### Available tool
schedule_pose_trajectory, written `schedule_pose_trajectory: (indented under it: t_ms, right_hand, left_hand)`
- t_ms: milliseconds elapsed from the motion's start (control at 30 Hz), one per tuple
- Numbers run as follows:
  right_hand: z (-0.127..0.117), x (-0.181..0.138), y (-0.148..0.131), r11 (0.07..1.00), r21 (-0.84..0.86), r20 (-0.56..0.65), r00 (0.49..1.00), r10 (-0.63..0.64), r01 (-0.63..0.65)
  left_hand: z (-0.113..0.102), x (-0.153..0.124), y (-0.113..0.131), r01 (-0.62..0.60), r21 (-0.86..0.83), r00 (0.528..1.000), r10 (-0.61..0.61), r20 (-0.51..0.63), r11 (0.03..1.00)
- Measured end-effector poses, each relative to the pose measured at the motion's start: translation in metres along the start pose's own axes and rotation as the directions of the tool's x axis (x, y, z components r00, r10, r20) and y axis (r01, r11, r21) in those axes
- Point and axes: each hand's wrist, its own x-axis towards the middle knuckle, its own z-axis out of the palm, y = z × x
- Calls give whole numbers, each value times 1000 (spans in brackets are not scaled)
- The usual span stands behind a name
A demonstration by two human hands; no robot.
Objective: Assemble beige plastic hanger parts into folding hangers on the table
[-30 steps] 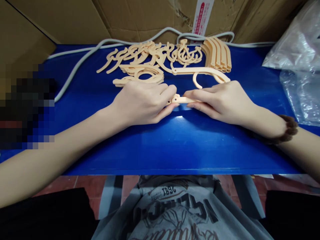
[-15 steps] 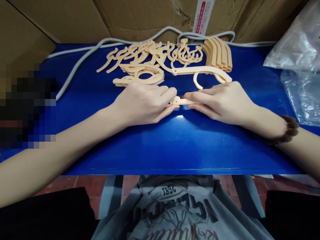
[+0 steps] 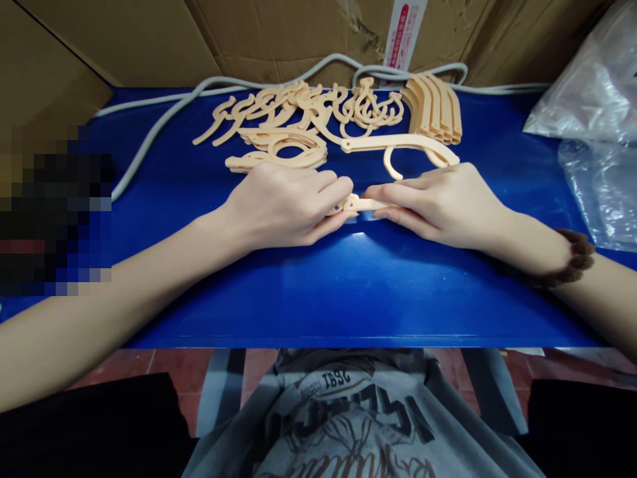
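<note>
left hand (image 3: 283, 206): palm down on the desk, fingers (image 3: 334, 188) curled in, pinching the left end of a small beige plastic piece (image 3: 359, 202)
right hand (image 3: 438, 202): palm down, fingers (image 3: 391, 192) closed on the right end of the same piece, fingertips nearly meeting the left hand's
beige plastic piece: flat on the blue desk (image 3: 348, 285) at mid-width, between the two hands, mostly hidden by them
hanger arm with hook (image 3: 398, 143): just behind the right hand, lying flat, hook curling toward the hands
loose parts pile (image 3: 298, 116): beige hooks and curved bits, spread at the back of the desk, behind the left hand
stacked parts (image 3: 435, 109): neat stack at back right, beside the pile
grey cable (image 3: 164, 119): runs along the back edge and curves down the left side
plastic bags (image 3: 592, 113): right edge of the desk
cardboard boxes (image 3: 279, 33): wall behind the desk
bracelet (image 3: 572, 255): dark beads on right wrist
</note>
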Motion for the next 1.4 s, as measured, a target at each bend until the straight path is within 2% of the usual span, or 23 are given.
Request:
schedule_pose_trajectory:
  t_ms: [100,233,400,633,900,1067,1167,1400]
  right_hand:
    - [-1,1,0,1000,13,10,1000,10,-11]
    - [-1,1,0,1000,20,28,999,16,-17]
    - [-1,1,0,1000,17,27,1000,14,-15]
    - [-2,2,0,999,43,21,999,30,-31]
    - [-4,5,1,993,100,39,997,59,-63]
    - [-7,8,2,988,116,94,991,94,-105]
    - [-8,9,3,984,129,117,987,106,-121]
    - [-7,8,6,977,190,103,991,81,-100]
  left_hand:
    - [0,-1,-1,-2,-18,1000,1,-24,1000]
    - [1,-2,-2,5,-17,1000,-5,-1,1000]
    - [1,0,-3,-19,-37,996,16,-88,999]
    - [1,-1,-2,5,-39,999,-7,-52,999]
    - [1,0,0,34,11,999,-33,-39,999]
    - [2,2,1,21,32,990,-17,-142,999]
    - [3,2,2,42,41,995,-38,-95,998]
    - [1,4,1,-4,113,991,20,-136,994]
